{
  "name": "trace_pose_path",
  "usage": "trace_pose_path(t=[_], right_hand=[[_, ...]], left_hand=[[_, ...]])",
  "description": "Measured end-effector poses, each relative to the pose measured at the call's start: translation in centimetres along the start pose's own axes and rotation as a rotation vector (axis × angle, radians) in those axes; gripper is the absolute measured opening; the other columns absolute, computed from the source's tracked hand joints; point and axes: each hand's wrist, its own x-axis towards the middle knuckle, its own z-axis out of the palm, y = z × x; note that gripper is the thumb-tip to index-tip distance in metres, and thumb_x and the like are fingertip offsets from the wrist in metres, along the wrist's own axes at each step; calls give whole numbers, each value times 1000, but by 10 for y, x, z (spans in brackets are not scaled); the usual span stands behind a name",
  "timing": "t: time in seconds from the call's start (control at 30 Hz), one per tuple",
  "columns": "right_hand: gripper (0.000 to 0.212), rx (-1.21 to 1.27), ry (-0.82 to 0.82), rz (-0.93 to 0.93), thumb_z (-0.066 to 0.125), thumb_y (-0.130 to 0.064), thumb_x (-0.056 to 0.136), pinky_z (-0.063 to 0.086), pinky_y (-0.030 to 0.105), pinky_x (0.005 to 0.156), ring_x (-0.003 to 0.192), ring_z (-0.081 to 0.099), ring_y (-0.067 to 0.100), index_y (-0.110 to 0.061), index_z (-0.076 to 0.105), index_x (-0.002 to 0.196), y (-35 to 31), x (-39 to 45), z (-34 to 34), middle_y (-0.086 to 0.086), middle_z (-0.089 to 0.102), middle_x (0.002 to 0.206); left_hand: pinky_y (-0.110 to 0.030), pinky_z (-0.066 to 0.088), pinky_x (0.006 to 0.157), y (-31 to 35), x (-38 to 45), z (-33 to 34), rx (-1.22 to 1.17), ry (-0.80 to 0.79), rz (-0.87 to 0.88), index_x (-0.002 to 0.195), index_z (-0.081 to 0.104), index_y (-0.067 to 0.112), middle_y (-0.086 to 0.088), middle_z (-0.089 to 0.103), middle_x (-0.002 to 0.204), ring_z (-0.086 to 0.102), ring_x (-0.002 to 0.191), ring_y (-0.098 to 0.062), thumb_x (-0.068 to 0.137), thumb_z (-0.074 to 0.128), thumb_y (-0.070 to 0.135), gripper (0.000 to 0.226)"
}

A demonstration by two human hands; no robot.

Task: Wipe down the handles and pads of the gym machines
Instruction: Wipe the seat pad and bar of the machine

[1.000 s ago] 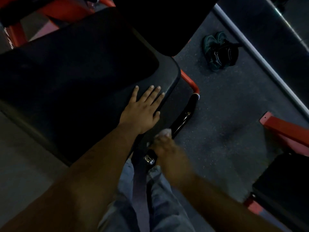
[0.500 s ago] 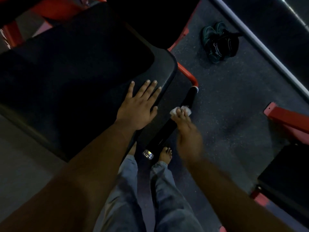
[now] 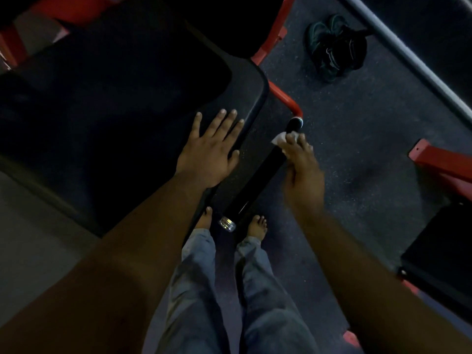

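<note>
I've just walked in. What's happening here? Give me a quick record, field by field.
place: gym floor, dim light
left hand: flat, fingers spread, resting on the large black padded seat
right hand: pinching a small white crumpled wipe against the long black handle grip, near its red-frame end
handle end: shiny metal cap near the bare feet
also on floor: dark shoes

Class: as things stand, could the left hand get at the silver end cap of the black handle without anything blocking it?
Probably yes. The left hand rests flat on the seat pad, holding nothing, and the silver end cap lies exposed below it, nothing between.
</note>
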Motion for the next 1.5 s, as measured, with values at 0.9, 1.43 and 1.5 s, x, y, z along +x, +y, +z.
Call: trace_pose_path(t=[0.9, 1.43, 1.5], right_hand=[[43, 696, 406, 426, 47, -1, 104, 43, 49, 114, 137, 52, 14, -21, 59, 140, -52, -66, 70, -4, 61, 143], [30, 1312, 305, 961, 50, -19, 106, 48, 51, 106, 118, 65, 35, -6, 66, 129, -31, -30, 64, 16, 70, 124], [32, 1344, 161, 1030, 45, -21, 108, 48, 45, 101, 110, 67, 26, -8, 65, 128, -34, -49, 64, 16, 69, 128]], left_hand=[[-62, 6, 125, 1, -1, 1, 14, 23, 6, 166, 6, 21, -3, 0, 174, 0, 160, -21, 106, 27, 50, 69], [-62, 7, 125, 0, 0, 2, 25, 19, 8, 166, 5, 21, -4, 0, 174, -1, 160, -21, 107, 28, 50, 70], [-62, 7, 125, -1, 0, 2, 19, 15, 7, 166, 5, 21, -4, 0, 174, -1, 160, -21, 107, 27, 50, 70]])
